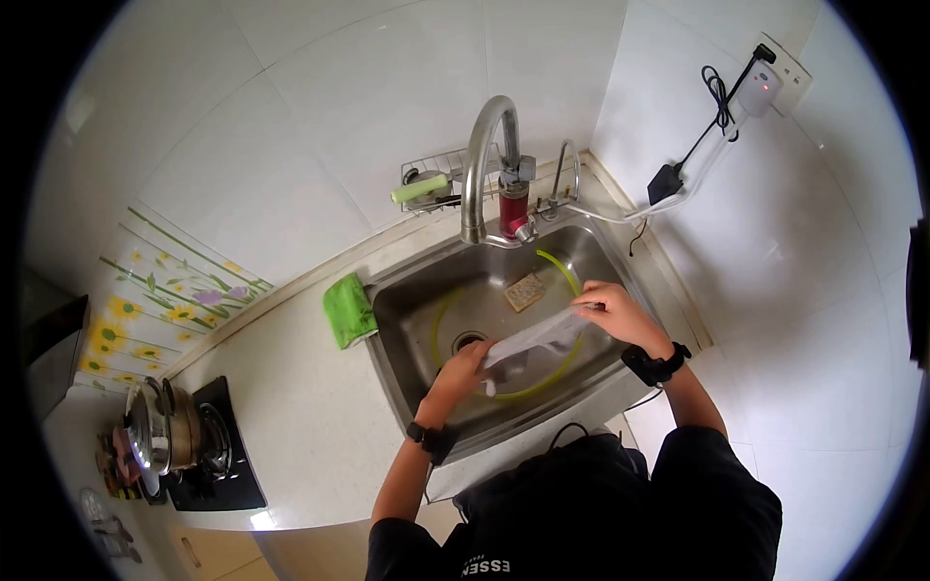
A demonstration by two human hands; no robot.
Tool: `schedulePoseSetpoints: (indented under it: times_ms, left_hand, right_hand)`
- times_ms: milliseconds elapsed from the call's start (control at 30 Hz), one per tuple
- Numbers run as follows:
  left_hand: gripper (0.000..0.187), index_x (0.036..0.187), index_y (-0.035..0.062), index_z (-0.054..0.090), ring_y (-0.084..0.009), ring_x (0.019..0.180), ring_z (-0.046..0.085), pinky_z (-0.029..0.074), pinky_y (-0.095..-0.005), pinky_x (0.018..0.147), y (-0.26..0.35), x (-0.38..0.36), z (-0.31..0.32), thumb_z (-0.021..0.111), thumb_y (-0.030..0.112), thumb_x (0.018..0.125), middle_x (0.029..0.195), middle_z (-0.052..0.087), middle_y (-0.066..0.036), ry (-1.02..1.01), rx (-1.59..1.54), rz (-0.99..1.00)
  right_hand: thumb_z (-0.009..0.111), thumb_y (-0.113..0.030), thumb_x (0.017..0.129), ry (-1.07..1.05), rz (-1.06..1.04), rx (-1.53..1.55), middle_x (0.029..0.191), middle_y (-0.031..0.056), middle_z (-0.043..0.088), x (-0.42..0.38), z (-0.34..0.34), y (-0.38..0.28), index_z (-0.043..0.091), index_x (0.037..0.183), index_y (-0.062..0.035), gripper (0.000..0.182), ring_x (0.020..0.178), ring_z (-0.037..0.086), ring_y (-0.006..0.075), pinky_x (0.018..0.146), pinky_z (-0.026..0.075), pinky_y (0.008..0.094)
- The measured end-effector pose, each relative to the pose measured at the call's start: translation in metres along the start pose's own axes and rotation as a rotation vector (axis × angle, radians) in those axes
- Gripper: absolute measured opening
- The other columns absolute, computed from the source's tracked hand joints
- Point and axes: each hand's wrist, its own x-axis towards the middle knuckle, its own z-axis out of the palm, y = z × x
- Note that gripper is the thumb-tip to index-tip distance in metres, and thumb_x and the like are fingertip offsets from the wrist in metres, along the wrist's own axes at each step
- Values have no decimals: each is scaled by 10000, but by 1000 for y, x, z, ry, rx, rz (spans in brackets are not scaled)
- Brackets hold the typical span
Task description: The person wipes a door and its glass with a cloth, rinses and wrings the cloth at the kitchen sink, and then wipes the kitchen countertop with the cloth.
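A whitish, thin cloth (pixel 538 339) is stretched between my two hands over the steel sink (pixel 407 334). My left hand (pixel 459 376) is closed on its lower left end, near the drain. The upper right end is pinched by my right hand (pixel 615 315), above the right part of the basin. A small piece of cloth hangs below my left hand. On the basin floor lie a tan sponge (pixel 524 292) and a curved yellow-green hose (pixel 555 263), partly hidden behind the cloth.
A tall faucet (pixel 475 174) rises behind the sink, beside a wire rack (pixel 426 165). On the counter (pixel 291 407), a green cloth (pixel 347 310) lies left of the sink. A pot (pixel 167 426) stands on the stove at far left. Cables (pixel 693 155) hang on the right wall.
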Motion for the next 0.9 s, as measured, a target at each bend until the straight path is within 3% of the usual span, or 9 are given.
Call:
schedulePoseSetpoints:
  times_ms: [200, 300, 400, 500, 533, 600, 700, 800, 900]
  left_hand:
    - [515, 1273, 79, 379, -367, 1011, 505, 404, -379, 846, -38, -26, 10, 461, 14, 769, 1099, 528, -220, 4, -153, -126]
    - [426, 1201, 26, 454, -374, 904, 553, 436, -371, 783, -33, -36, -11, 464, 33, 775, 1018, 568, -214, -42, -34, -220]
    - [317, 1113, 2, 530, -310, 775, 609, 477, -341, 690, -41, -36, -28, 485, 83, 809, 923, 625, -158, -37, -3, -260]
    - [270, 1081, 1, 554, -196, 718, 620, 495, -282, 640, -43, -32, -32, 489, 118, 847, 889, 634, -80, -94, -517, -587]
    - [259, 1084, 6, 551, -128, 759, 602, 502, -258, 681, -52, -33, -25, 485, 133, 867, 888, 610, -34, -19, -872, -649]
    - [290, 1103, -22, 524, -140, 779, 579, 496, -262, 690, -53, -30, -13, 509, 108, 844, 921, 586, -49, 44, -1156, -582]
    - [324, 1122, -31, 487, -163, 917, 554, 476, -285, 780, -12, -15, -4, 533, 44, 811, 1019, 559, -68, -13, -1265, -490]
    - [375, 1134, -30, 460, -167, 987, 530, 420, -299, 879, 19, 1, 9, 532, -30, 765, 1064, 547, -71, -58, -1271, -379]
    - [482, 1204, 7, 417, -113, 1002, 507, 419, -247, 837, 16, 6, 22, 521, -47, 737, 1093, 526, -26, -16, -1166, -314]
  right_hand:
    - [615, -4, 744, -84, -11, 13, 703, 59, 489, -2, -2, -15, 618, 874, 32, 135, 593, 452, 111, 527, 360, 233]
    - [630, -39, 739, -77, 17, 14, 703, 78, 534, -4, -5, -15, 615, 857, 40, 142, 598, 490, 115, 542, 387, 238]
    - [648, -68, 739, -3, 158, 81, 767, 76, 593, -4, -11, 20, 620, 845, 52, 163, 649, 535, 100, 588, 417, 213]
    - [641, -83, 760, 82, 380, 354, 773, 67, 604, -4, -3, 39, 614, 878, 47, 177, 665, 549, 109, 604, 436, 223]
    - [640, -87, 765, 140, 459, 475, 772, 64, 605, -5, 4, 42, 609, 894, 44, 187, 672, 553, 110, 609, 441, 225]
    - [636, -96, 775, 256, 618, 721, 771, 59, 609, -5, 29, 44, 598, 927, 39, 207, 687, 561, 112, 618, 452, 229]
    - [639, -95, 772, 209, 384, 652, 795, 69, 616, -7, 75, 50, 582, 972, 45, 251, 727, 574, 103, 628, 460, 223]
    - [613, -40, 778, 134, 316, 592, 881, 75, 610, -2, 107, 26, 583, 990, 48, 232, 822, 583, 118, 696, 471, 229]
    - [589, -8, 781, 49, 136, 509, 935, 83, 605, 4, 121, 11, 583, 1000, 49, 225, 836, 587, 123, 716, 469, 228]
